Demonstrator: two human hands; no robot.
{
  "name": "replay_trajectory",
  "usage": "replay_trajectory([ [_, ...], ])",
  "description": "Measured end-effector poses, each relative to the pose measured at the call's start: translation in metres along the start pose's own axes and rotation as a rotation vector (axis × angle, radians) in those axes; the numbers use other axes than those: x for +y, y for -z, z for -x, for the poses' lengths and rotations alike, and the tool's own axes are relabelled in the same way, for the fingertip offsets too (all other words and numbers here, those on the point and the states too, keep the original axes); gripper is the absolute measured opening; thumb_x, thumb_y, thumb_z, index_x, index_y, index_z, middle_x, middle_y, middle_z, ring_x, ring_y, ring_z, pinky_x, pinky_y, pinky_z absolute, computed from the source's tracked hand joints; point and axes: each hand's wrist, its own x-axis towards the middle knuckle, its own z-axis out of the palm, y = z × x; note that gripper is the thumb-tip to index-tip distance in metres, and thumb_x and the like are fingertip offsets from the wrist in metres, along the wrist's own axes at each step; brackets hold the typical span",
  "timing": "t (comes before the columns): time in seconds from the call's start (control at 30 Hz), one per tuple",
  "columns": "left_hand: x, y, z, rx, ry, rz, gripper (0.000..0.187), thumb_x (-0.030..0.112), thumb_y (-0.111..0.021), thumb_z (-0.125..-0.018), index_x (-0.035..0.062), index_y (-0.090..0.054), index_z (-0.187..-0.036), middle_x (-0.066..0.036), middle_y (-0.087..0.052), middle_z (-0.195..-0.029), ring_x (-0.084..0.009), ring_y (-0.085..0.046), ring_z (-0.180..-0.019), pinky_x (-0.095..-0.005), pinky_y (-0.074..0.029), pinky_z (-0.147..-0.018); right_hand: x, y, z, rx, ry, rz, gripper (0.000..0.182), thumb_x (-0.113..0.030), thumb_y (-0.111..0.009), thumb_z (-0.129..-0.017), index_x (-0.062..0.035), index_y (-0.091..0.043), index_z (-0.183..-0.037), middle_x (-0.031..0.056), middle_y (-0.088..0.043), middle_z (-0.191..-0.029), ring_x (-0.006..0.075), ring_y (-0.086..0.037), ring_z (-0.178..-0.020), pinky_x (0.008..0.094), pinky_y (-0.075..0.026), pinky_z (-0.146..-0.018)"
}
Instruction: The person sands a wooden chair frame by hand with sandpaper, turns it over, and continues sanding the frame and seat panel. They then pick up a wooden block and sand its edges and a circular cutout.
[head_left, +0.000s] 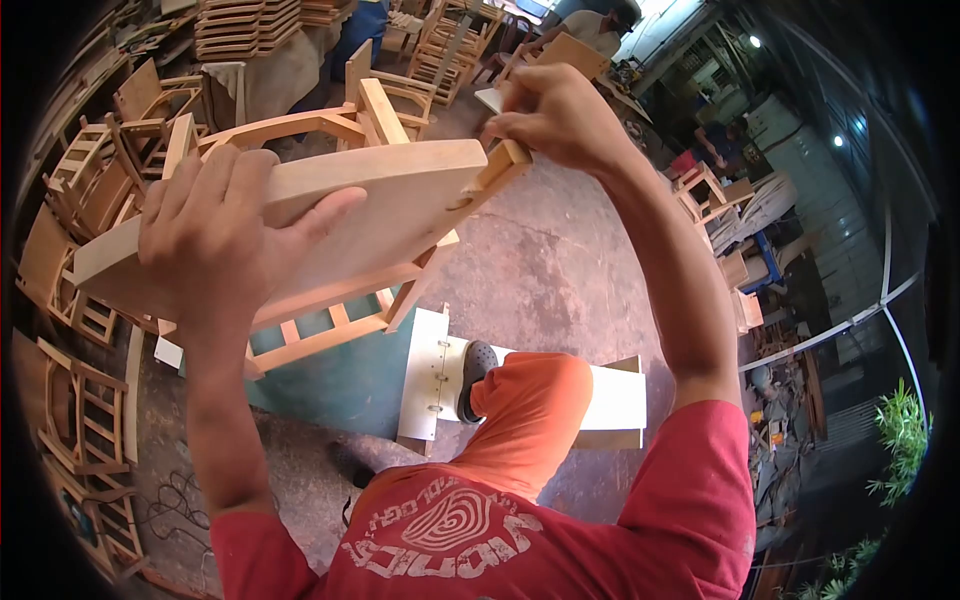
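A pale wooden board (400, 200) is raised in front of me at a tilt, part of an unfinished wooden chair piece. My left hand (215, 235) wraps over the board's left part, fingers on top and thumb along its face. My right hand (545, 115) pinches the board's upper right corner, with a small light scrap, possibly sandpaper (490, 98), under the fingers. A wooden chair frame (330, 330) shows behind and below the board.
Several unfinished wooden chairs (85, 180) stand at the left and back. A white panel (425, 375) lies on the concrete floor under my foot. Stacked frames (245, 25) sit at the back. Another person (590, 25) works at the far top. Benches crowd the right.
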Motion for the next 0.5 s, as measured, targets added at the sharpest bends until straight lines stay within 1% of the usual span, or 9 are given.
replay_trajectory([
  [0.03,-0.001,0.001,-0.001,0.001,0.011,-0.007,0.054,0.064,-0.086,-0.066,0.0152,-0.064,-0.074,0.002,-0.061,-0.074,-0.0190,-0.062,-0.072,-0.0362,-0.048,-0.070,0.002,0.002,0.001,0.032,0.042,0.055,0.023,-0.018,-0.084,-0.080,0.0005,-0.074,-0.088,0.0111,-0.074,-0.077,0.0223,-0.070,-0.071,0.0371,-0.055,-0.068],
  [0.1,0.000,0.004,-0.003,0.008,-0.010,0.012,0.051,0.052,-0.092,-0.058,0.0133,-0.069,-0.081,0.000,-0.065,-0.078,-0.0241,-0.064,-0.075,-0.0378,-0.052,-0.068,-0.009,0.014,0.016,0.034,-0.117,-0.128,0.022,-0.016,-0.083,-0.084,0.0026,-0.072,-0.083,0.0083,-0.073,-0.074,0.0139,-0.066,-0.062,0.0308,-0.054,-0.061],
  [0.13,-0.002,0.003,-0.003,0.009,-0.005,-0.007,0.051,0.052,-0.092,-0.058,0.0133,-0.069,-0.081,0.000,-0.065,-0.078,-0.0241,-0.064,-0.075,-0.0378,-0.052,-0.068,-0.014,0.018,0.018,0.047,-0.099,-0.297,0.022,-0.016,-0.083,-0.085,0.0027,-0.071,-0.083,0.0079,-0.073,-0.075,0.0119,-0.065,-0.061,0.0292,-0.053,-0.059],
  [0.17,-0.001,0.002,-0.003,0.007,0.001,-0.015,0.052,0.058,-0.089,-0.061,0.0140,-0.066,-0.077,0.001,-0.063,-0.076,-0.0220,-0.063,-0.072,-0.0375,-0.050,-0.067,-0.015,0.021,0.023,0.063,-0.101,-0.470,0.023,-0.016,-0.083,-0.085,0.0028,-0.071,-0.084,0.0075,-0.073,-0.075,0.0099,-0.064,-0.060,0.0275,-0.052,-0.058],
  [0.2,0.003,0.000,-0.003,0.001,0.002,-0.011,0.055,0.064,-0.087,-0.064,0.0148,-0.064,-0.074,0.001,-0.060,-0.073,-0.0200,-0.061,-0.070,-0.0372,-0.048,-0.067,-0.014,0.023,0.023,0.044,-0.084,-0.481,0.023,-0.017,-0.083,-0.084,0.0021,-0.071,-0.087,0.0072,-0.073,-0.075,0.0107,-0.065,-0.064,0.0285,-0.053,-0.061],
  [0.23,0.004,0.000,-0.003,0.001,-0.009,-0.005,0.055,0.064,-0.087,-0.064,0.0148,-0.064,-0.074,0.001,-0.060,-0.073,-0.0200,-0.061,-0.070,-0.0372,-0.048,-0.067,-0.013,0.020,0.022,0.053,-0.091,-0.484,0.023,-0.017,-0.083,-0.084,0.0021,-0.071,-0.087,0.0072,-0.073,-0.075,0.0107,-0.065,-0.064,0.0285,-0.053,-0.061],
  [0.3,0.001,0.002,0.000,-0.015,-0.011,-0.020,0.052,0.055,-0.091,-0.058,0.0142,-0.068,-0.082,0.000,-0.063,-0.077,-0.0244,-0.065,-0.076,-0.0392,-0.051,-0.070,-0.018,0.007,0.018,-0.139,0.002,-0.201,0.023,-0.018,-0.082,-0.084,0.0017,-0.070,-0.086,0.0075,-0.072,-0.074,0.0120,-0.066,-0.067,0.0305,-0.053,-0.064],
  [0.33,0.002,0.003,0.000,-0.011,-0.020,-0.020,0.052,0.055,-0.091,-0.058,0.0142,-0.068,-0.082,0.000,-0.063,-0.077,-0.0244,-0.065,-0.076,-0.0392,-0.051,-0.070,-0.017,0.004,0.019,-0.162,-0.063,-0.294,0.022,-0.017,-0.081,-0.083,0.0016,-0.070,-0.087,0.0087,-0.071,-0.074,0.0152,-0.068,-0.071,0.0325,-0.054,-0.067],
  [0.5,0.000,0.004,-0.002,-0.050,-0.029,-0.041,0.051,0.056,-0.089,-0.061,0.0152,-0.067,-0.082,0.000,-0.064,-0.079,-0.0248,-0.064,-0.075,-0.0394,-0.051,-0.069,-0.015,-0.001,0.012,-0.086,0.034,-0.131,0.022,-0.018,-0.081,-0.083,0.0017,-0.072,-0.087,0.0122,-0.073,-0.077,0.0199,-0.070,-0.072,0.0339,-0.055,-0.068],
])
